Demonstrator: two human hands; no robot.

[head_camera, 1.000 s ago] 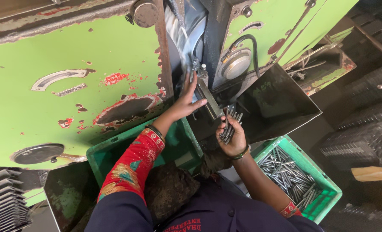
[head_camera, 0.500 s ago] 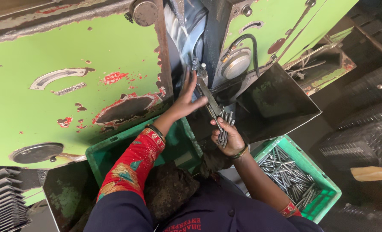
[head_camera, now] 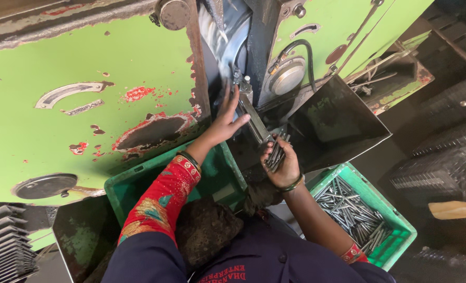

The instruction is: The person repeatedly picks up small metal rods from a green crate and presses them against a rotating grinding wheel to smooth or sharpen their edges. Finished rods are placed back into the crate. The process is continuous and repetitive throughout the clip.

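A worker in a dark blue top, seen from above, stands close against a green machine [head_camera: 86, 131] with chipped paint and rust-red patches. Nearest the camera, to the right of the machine's base, a green plastic crate [head_camera: 395, 236] holds a loose heap of thin metal rods [head_camera: 348, 209]. A second green crate [head_camera: 138, 181] sits under the machine's front, below the left arm in its red patterned sleeve [head_camera: 157, 207].

Further in, the right hand [head_camera: 281, 165], wearing a green bangle at the wrist, has its fingers curled around a small bundle of metal rods [head_camera: 276, 152], held just below the slot at the machine's middle. Beside it, the left hand [head_camera: 225, 121] reaches up into that dark slot, fingers spread and straight, the thumb out to the right touching a slanted metal bar [head_camera: 254, 123].

To the right of the slot a dark metal chute [head_camera: 337, 123] opens outward. Above it a black hose [head_camera: 306, 55] curves to a round metal fitting [head_camera: 288, 76] on the machine's face.
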